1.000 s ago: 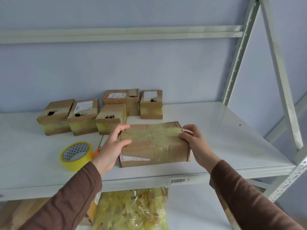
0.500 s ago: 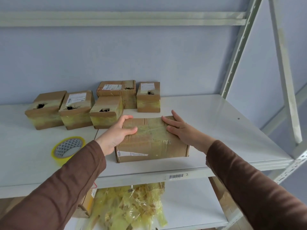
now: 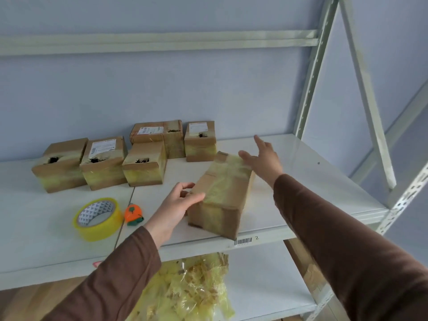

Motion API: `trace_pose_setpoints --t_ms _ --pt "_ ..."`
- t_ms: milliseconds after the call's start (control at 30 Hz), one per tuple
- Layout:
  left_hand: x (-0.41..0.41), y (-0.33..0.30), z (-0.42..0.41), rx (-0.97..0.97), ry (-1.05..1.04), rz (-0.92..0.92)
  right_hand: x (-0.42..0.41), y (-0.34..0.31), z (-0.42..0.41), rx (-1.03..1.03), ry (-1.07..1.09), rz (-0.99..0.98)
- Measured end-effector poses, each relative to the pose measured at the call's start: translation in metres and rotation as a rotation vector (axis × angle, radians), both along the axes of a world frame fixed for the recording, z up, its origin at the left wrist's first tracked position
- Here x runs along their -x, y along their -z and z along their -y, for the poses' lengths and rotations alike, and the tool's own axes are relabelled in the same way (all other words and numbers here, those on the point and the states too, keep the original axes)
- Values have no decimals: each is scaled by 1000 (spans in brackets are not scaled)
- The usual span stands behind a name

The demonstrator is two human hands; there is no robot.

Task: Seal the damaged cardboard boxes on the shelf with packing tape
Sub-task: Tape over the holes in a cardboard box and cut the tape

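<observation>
On the shelf [image 3: 324,181], near its front edge at about 6 o'clock, the big box [image 3: 222,195] now lies turned, one short end toward the camera and its long axis running toward 1 o'clock; half a second ago its long side faced front. Left hand [image 3: 178,205] touches the box's near left corner, fingers straight and loosely spread, gripping nothing. Right hand [image 3: 261,161] has lifted from the top and hovers at the far end, at about 1 o'clock from the box, fingers spread apart; contact there is too blurred to tell. Yellowish tape bands cover the box's top. Five small boxes [image 3: 143,163] with torn holes sit at 10 to 12 o'clock. One tape roll [image 3: 97,218] and one orange cutter [image 3: 133,215] lie at 9 o'clock
</observation>
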State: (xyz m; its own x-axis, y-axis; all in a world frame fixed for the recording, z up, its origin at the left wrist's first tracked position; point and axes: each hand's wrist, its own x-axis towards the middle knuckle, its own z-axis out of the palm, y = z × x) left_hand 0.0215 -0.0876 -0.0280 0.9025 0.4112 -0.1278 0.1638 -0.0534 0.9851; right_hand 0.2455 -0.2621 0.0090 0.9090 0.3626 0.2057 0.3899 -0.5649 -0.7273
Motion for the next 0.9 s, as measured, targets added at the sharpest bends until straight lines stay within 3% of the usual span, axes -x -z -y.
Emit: trace_pose_setpoints --t_ms 100,233,367,633,900 --pt "-4 0 6 12 99 -44 16 8 15 -452 -87 -306" --pt "-19 0 4 149 40 -33 55 25 34 -506 -98 -540" --pt "-34 4 20 232 121 -47 92 31 43 -505 -144 -676" --pt "-40 3 62 172 315 198 140 41 80 -786 -153 -450" --pt "-39 9 148 100 533 341 184 57 152 -893 64 -174"
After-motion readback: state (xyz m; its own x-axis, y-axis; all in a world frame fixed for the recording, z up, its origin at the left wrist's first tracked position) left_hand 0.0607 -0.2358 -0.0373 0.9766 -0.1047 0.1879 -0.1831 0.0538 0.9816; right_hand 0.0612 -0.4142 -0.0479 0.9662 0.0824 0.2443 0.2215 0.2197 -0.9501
